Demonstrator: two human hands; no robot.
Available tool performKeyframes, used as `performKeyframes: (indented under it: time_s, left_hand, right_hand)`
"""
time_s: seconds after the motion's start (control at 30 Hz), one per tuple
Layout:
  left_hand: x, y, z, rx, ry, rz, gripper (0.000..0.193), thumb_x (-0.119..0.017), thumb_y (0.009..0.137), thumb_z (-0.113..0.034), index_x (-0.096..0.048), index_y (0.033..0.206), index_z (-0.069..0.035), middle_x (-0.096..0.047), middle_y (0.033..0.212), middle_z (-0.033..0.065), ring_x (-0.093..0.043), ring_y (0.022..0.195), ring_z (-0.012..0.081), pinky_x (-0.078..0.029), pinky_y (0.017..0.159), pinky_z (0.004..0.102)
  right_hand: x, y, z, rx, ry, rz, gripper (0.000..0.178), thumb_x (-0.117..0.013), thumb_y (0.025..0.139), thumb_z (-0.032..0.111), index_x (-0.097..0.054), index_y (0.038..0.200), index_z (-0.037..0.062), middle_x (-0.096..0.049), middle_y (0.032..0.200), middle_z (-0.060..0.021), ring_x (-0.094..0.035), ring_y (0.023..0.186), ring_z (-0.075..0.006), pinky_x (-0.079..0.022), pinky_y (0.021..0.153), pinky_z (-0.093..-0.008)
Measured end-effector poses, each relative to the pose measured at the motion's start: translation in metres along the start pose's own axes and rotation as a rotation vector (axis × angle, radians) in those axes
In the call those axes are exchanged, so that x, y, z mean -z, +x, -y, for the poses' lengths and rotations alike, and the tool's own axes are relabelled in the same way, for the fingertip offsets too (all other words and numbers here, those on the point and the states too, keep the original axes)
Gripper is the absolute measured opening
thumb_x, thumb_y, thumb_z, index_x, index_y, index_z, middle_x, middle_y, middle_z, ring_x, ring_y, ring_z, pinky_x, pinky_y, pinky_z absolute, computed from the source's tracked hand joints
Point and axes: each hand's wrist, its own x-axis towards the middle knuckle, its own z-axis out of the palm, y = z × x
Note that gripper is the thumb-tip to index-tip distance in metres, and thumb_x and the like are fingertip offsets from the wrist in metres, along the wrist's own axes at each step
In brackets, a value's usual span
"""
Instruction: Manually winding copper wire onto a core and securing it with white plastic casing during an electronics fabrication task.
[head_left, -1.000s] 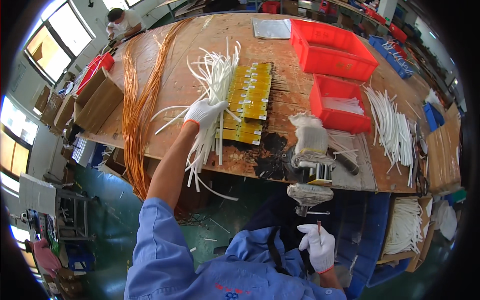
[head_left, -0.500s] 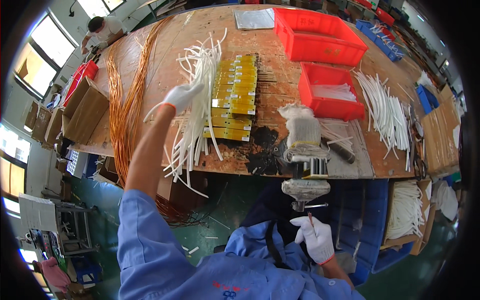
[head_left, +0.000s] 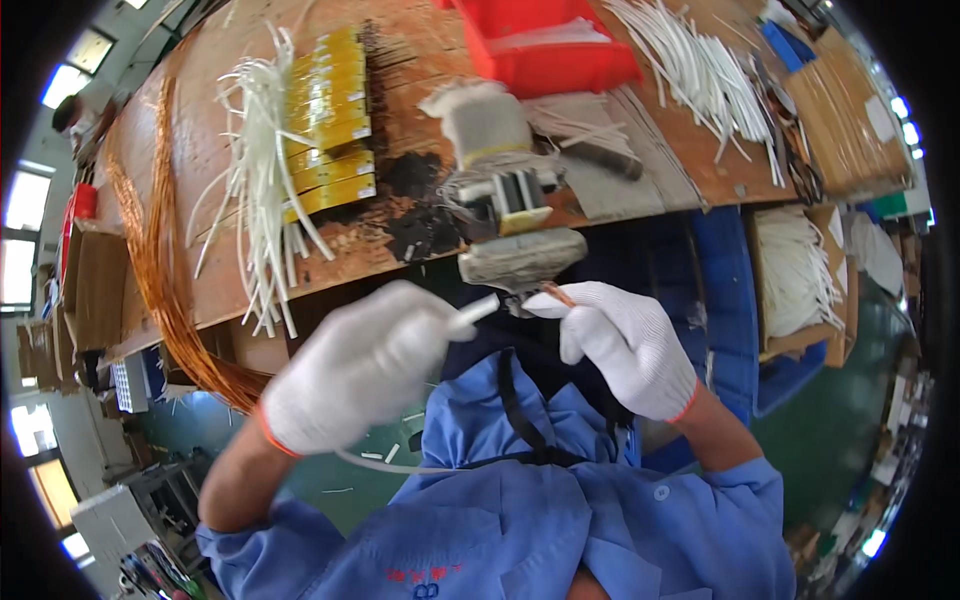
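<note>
White flexible plastic tube [head_left: 474, 313], 1 piece, is now gripped by the white-gloved left hand [head_left: 352, 365], which has left the loose white tube bundle [head_left: 262, 170]; its end sits near the copper-coloured wire [head_left: 557, 294] pinched in the white-gloved right hand [head_left: 628, 350].

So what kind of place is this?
Probably a factory workshop: the worn brown wooden workbench, the long bundle of copper-coloured wires hanging over its edge and the heap of thin white tubes show it.
</note>
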Motion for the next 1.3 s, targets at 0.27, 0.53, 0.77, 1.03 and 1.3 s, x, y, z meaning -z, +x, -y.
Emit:
performKeyframes:
  time_s: [0.27,0.53,0.77,1.03,1.3]
  left_hand:
    - [-0.045,0.029,0.027,-0.507,0.589,-0.182,0.06,-0.089,0.097,-0.033,-0.065,0.145,-0.004,-0.068,0.081,0.0004,-0.062,0.063,0.0084,-0.052,0.059,0.0284]
    - [-0.057,0.036,0.021,-1.049,1.121,0.112,0.019,-0.083,0.09,-0.029,-0.069,0.092,-0.016,-0.056,0.073,0.0013,-0.064,0.055,0.0189,-0.05,0.047,0.0368]
    - [-0.066,0.017,0.037,-0.448,0.378,0.144,0.013,-0.066,0.109,-0.015,-0.067,0.102,-0.003,-0.067,0.085,0.0072,-0.068,0.07,0.022,-0.055,0.063,0.0371]
    - [-0.06,0.018,0.039,-0.172,0.084,0.137,0.02,-0.056,0.113,-0.013,-0.068,0.104,0.0,-0.067,0.087,0.0034,-0.059,0.084,0.0098,-0.054,0.079,0.031]
    - [-0.048,0.026,0.048,-0.156,-0.037,0.085,0.044,-0.054,0.12,-0.042,-0.069,0.13,-0.002,-0.065,0.1,-0.0019,-0.059,0.09,0.0111,-0.052,0.083,0.0301]
  right_hand:
    - [0.02,-0.018,0.004,-0.07,-0.068,0.155,0.03,-0.065,0.116,0.024,-0.08,0.117,-0.0024,-0.074,0.085,-0.008,-0.067,0.069,-0.012,-0.057,0.066,-0.0333]
    - [0.033,-0.022,0.015,-0.326,0.129,0.613,0.025,-0.06,0.116,0.018,-0.08,0.112,0.0031,-0.07,0.072,-0.0062,-0.067,0.065,-0.0122,-0.055,0.063,-0.0314]
    - [-0.006,-0.036,0.009,0.344,-0.441,0.069,0.029,-0.084,0.097,0.013,-0.077,0.124,0.0048,-0.077,0.088,-0.009,-0.074,0.067,-0.0289,-0.057,0.061,-0.035]
    - [-0.018,-0.031,0.006,0.443,-0.483,-0.03,0.028,-0.087,0.088,0.008,-0.078,0.114,0.0076,-0.072,0.084,-0.0067,-0.068,0.062,-0.0261,-0.05,0.054,-0.0392]
    - [0.01,-0.024,-0.001,0.082,-0.1,-0.006,0.014,-0.081,0.1,0.004,-0.078,0.113,0.0001,-0.082,0.097,-0.0153,-0.083,0.085,-0.0243,-0.063,0.072,-0.0334]
